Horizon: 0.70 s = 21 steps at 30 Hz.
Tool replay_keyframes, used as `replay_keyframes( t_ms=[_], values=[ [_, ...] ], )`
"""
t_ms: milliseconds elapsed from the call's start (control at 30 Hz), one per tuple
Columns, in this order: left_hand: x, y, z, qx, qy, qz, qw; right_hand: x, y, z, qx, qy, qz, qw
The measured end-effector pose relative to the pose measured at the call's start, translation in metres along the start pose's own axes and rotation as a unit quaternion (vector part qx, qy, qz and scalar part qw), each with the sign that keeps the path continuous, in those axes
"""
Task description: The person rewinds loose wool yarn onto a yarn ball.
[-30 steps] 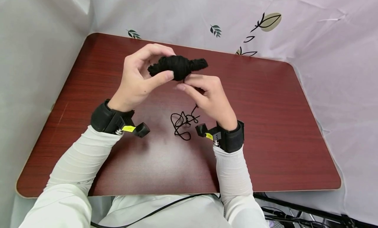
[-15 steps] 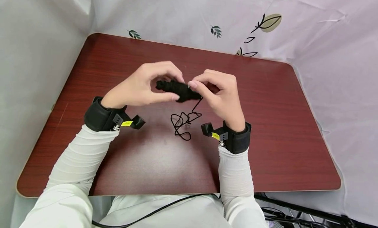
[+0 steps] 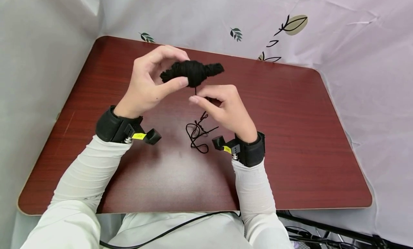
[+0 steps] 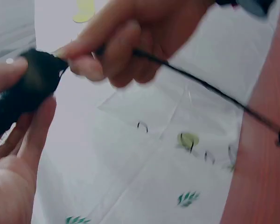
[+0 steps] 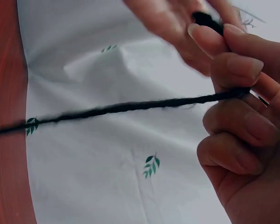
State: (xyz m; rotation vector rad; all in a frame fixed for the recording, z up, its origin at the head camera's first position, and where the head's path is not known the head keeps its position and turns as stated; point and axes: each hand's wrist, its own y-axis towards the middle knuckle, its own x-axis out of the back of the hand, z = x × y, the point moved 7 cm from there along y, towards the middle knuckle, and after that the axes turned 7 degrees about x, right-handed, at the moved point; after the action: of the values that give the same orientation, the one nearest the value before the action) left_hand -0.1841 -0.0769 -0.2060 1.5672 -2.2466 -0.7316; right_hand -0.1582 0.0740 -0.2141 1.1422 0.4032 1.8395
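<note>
My left hand (image 3: 146,80) grips a bundle of black yarn (image 3: 193,74), wound thick in the middle with narrower ends sticking out to both sides. The thumb lies along its near side and the fingers behind it. Just below and to the right, my right hand (image 3: 226,103) pinches the yarn strand (image 4: 200,83) that runs off the bundle. In the right wrist view the strand (image 5: 130,107) passes between the curled fingers (image 5: 242,116) and stretches away to the left. Its loose tail (image 3: 196,134) lies in tangled loops on the table under the hands.
The reddish-brown table (image 3: 300,141) has rounded corners and a front edge close to the person's body. White curtains (image 3: 200,19) with leaf prints enclose its back and sides. A black cable (image 3: 167,233) crosses the lap, and more cables (image 3: 309,234) hang below the table at right.
Half a second ago the bundle was lower, with the right hand at its right end. Now the left hand has raised it, and the right hand is below it, holding the strand.
</note>
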Motion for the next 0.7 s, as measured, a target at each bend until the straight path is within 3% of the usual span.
replay_keyframes(
  t_ms=[67,133,233,300,400,500,600,700],
  values=[
    [0.001,0.000,-0.002,-0.004,0.042,-0.012,0.9990,-0.002,0.001,0.005,0.004,0.006,0.005,1.000],
    [-0.001,0.001,-0.004,-0.010,0.095,-0.004,0.9954,0.001,0.001,0.011,0.008,0.009,-0.003,1.000],
    [-0.007,0.001,-0.001,-0.012,0.162,0.050,0.9854,0.011,0.000,0.017,0.011,0.009,-0.031,0.999],
    [-0.013,0.000,0.003,-0.009,0.178,0.108,0.9780,0.019,-0.001,0.019,0.010,0.006,-0.051,0.999],
    [-0.022,-0.005,0.010,0.014,0.132,0.197,0.9713,0.028,-0.004,0.018,0.004,0.005,-0.071,0.997],
    [-0.027,-0.009,0.011,0.039,0.055,0.243,0.9678,0.032,-0.005,0.014,0.000,0.012,-0.081,0.997],
    [-0.026,-0.010,0.008,0.045,0.002,0.239,0.9700,0.032,-0.006,0.009,-0.002,0.026,-0.075,0.997],
    [-0.024,-0.008,0.006,0.039,-0.034,0.208,0.9768,0.030,-0.006,0.003,-0.005,0.039,-0.065,0.997]
  ],
)
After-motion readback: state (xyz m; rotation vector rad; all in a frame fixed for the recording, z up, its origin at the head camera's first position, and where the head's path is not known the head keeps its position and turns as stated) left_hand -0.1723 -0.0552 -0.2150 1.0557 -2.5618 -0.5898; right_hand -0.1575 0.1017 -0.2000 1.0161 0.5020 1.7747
